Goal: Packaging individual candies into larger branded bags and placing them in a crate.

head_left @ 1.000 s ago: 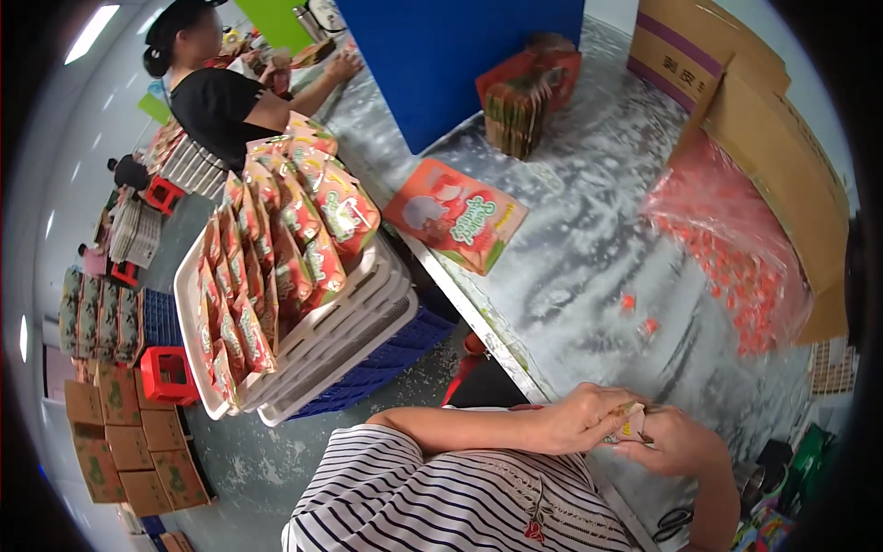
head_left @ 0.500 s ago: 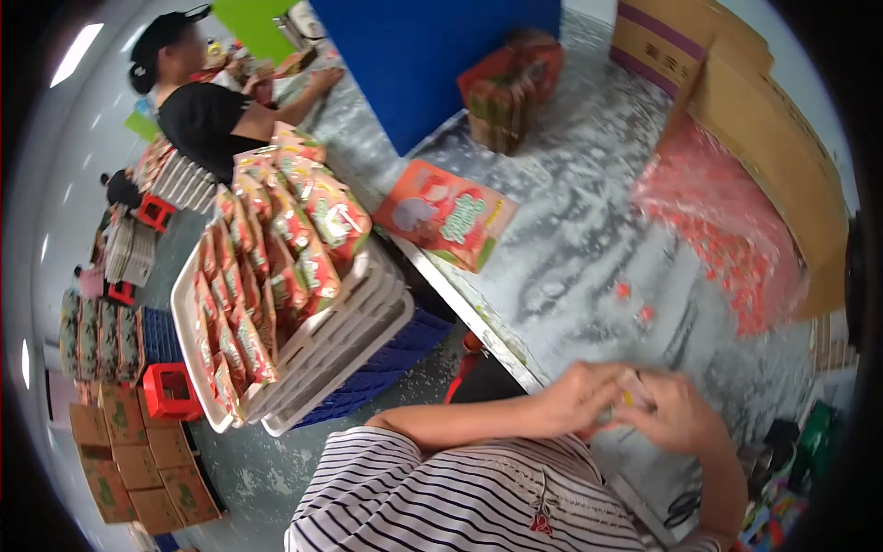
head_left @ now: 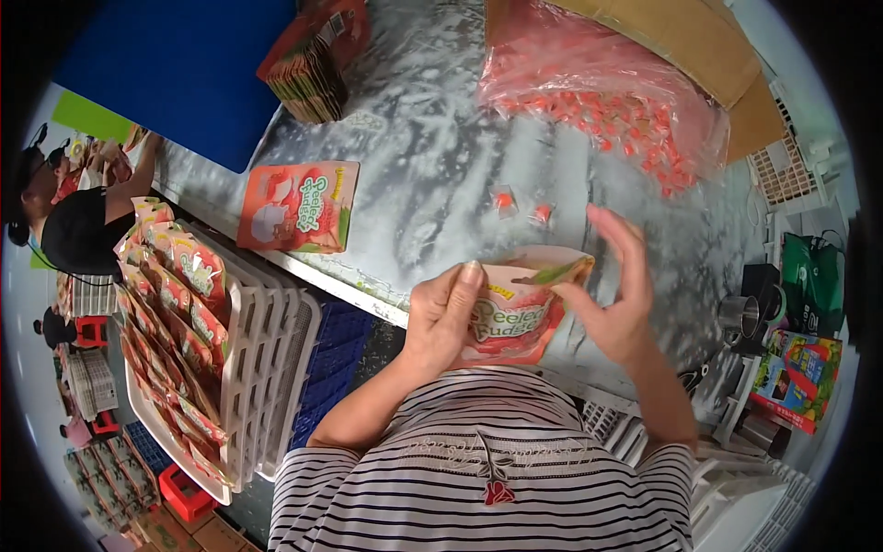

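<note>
A red and cream stand-up pouch (head_left: 515, 324) is in front of my chest at the table's near edge, its top mouth spread apart. My left hand (head_left: 438, 317) grips its left side, thumb on the front. At the top right corner, the thumb of my right hand (head_left: 618, 299) touches the pouch rim, while its fingers stretch out apart from the pouch. Two small red wrapped pieces (head_left: 543, 214) lie on the table beyond it. A flat pouch of the same kind (head_left: 296, 208) rests at the table's left edge.
A clear bag of small red wrapped pieces (head_left: 635, 129) spills from a cardboard box (head_left: 667, 41). Far left stand a blue panel (head_left: 175, 74) and a pouch stack (head_left: 308, 81). Stacked white baskets (head_left: 262, 359) hold filled pouches. A person (head_left: 78, 216) works beyond them.
My view has swung to the right. My hands, close together and blurred earlier, are now apart, with the left one on the opened pouch and the right one's fingers spread.
</note>
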`<state>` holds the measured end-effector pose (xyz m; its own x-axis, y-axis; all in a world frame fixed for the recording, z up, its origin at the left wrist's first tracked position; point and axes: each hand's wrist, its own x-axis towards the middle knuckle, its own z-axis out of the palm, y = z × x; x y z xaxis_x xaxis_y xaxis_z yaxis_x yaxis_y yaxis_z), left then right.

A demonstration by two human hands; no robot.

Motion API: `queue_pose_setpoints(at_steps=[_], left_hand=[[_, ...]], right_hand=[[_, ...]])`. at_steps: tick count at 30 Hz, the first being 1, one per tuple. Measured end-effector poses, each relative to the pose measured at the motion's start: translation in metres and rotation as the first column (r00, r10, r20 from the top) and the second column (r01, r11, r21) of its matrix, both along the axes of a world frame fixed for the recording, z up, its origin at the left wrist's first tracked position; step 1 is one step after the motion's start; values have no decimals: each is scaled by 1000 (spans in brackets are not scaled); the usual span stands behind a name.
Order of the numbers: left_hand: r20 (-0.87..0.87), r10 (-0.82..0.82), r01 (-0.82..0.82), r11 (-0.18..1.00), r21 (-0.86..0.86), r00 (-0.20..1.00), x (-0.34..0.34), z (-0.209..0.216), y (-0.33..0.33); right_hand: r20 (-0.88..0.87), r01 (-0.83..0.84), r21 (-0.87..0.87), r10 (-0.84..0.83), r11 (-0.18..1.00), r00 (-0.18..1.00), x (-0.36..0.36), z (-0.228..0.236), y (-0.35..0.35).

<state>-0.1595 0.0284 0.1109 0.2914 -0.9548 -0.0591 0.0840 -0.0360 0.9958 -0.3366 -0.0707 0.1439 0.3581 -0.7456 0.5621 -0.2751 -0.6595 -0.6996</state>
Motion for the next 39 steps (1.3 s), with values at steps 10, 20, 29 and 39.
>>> queue_pose_setpoints(at_steps=[10, 20, 29, 39], left_hand=[[-162, -12, 14, 1000, 12, 987, 3, -24, -7], [-21, 9, -6, 995, 97, 1000, 4, -30, -8], [-199, -36, 54, 995, 84, 979, -6, -24, -5], [-166, -48, 68, 991, 115, 985, -3, -30, -6]], right_hand=[[230, -142, 658, -18, 739, 973, -10, -67, 22], [200, -131, 596, 12, 792, 980, -7, -71, 16], [425, -366, 764, 13, 531, 905, -2, -68, 21], [425, -319, 755, -57, 573, 903, 0, -74, 26]])
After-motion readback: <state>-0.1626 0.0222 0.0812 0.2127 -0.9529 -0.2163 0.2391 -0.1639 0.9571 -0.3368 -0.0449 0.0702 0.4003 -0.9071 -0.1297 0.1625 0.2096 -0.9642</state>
